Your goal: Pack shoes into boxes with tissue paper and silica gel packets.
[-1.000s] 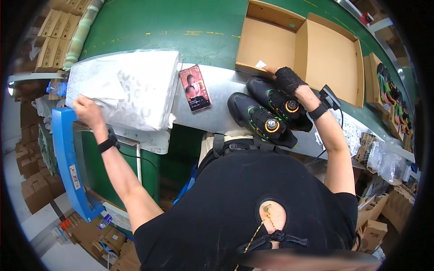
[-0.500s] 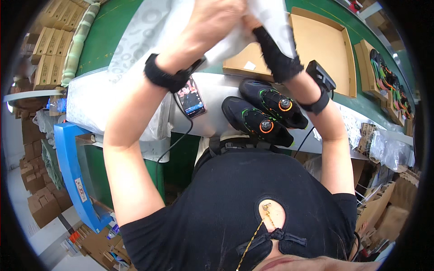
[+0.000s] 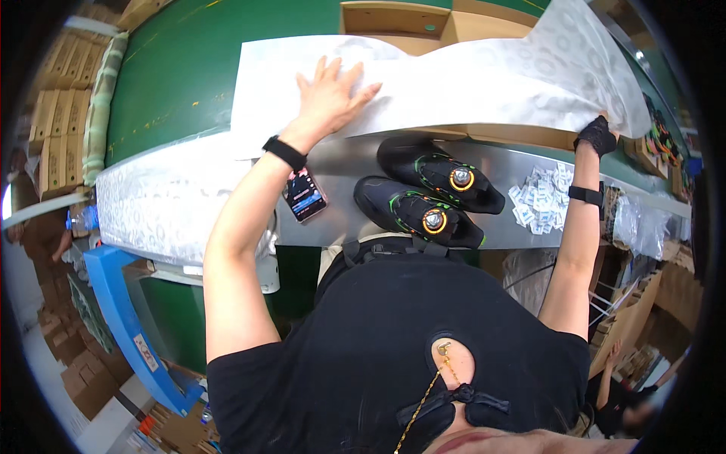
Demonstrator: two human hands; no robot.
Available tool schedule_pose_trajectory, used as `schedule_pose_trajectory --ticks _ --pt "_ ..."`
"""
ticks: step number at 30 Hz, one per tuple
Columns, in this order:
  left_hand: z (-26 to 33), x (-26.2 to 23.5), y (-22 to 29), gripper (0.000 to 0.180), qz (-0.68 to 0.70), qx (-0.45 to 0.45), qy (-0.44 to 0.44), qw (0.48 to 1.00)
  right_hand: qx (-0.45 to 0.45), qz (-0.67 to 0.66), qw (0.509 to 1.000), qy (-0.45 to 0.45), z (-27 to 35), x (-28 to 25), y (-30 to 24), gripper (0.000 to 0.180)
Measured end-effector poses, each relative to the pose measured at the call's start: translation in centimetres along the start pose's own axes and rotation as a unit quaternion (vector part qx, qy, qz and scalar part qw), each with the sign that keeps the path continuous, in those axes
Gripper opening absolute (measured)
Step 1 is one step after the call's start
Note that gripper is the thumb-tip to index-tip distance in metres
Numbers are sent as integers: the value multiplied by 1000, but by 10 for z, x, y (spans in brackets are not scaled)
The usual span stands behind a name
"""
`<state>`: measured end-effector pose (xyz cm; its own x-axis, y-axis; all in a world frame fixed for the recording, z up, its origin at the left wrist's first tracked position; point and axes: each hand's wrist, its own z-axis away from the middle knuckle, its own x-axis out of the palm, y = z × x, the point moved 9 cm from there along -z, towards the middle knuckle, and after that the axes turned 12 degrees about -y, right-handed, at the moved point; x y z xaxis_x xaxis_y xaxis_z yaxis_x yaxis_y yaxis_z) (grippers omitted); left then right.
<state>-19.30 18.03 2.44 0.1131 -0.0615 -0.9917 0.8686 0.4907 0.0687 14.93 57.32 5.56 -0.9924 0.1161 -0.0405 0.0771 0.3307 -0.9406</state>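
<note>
A wide white sheet of patterned wrapping paper (image 3: 446, 87) stretches across an open cardboard box (image 3: 484, 29) on the bench. My left hand (image 3: 327, 97) lies on the sheet's left part, fingers spread. Over at the right end, my right hand (image 3: 597, 136), in a black glove, grips the paper's edge; its fingers are closed. Two black shoes with green and orange trim sit side by side in front of me, the farther shoe (image 3: 442, 174) and the nearer shoe (image 3: 416, 212). The paper hides much of the box.
A phone (image 3: 306, 198) lies left of the shoes, and small white packets (image 3: 541, 198) are heaped on their right. A stack of white paper (image 3: 166, 189) covers the bench's left end, beside a blue frame (image 3: 132, 325). More shoes (image 3: 665, 140) stand far right. Another person (image 3: 624, 397) is at lower right.
Both hands have moved apart, the left lower and flat, the right out to the right. The paper, bunched up before, is now spread over the box, and the white packets have come into view.
</note>
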Motion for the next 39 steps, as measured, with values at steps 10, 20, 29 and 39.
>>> schedule_pose_trajectory --ticks 10,20,29,39 --pt "18 66 -161 93 373 -262 37 889 340 -208 912 -95 -34 -90 145 66" --pt "-19 169 -47 48 883 -162 -115 425 -387 119 651 -643 301 1 -112 17" --pt "-42 132 -66 35 817 -178 109 537 -381 285 479 -738 357 33 -102 15" --pt "-10 64 -145 33 631 -214 172 726 152 -33 708 -688 230 143 -96 30"
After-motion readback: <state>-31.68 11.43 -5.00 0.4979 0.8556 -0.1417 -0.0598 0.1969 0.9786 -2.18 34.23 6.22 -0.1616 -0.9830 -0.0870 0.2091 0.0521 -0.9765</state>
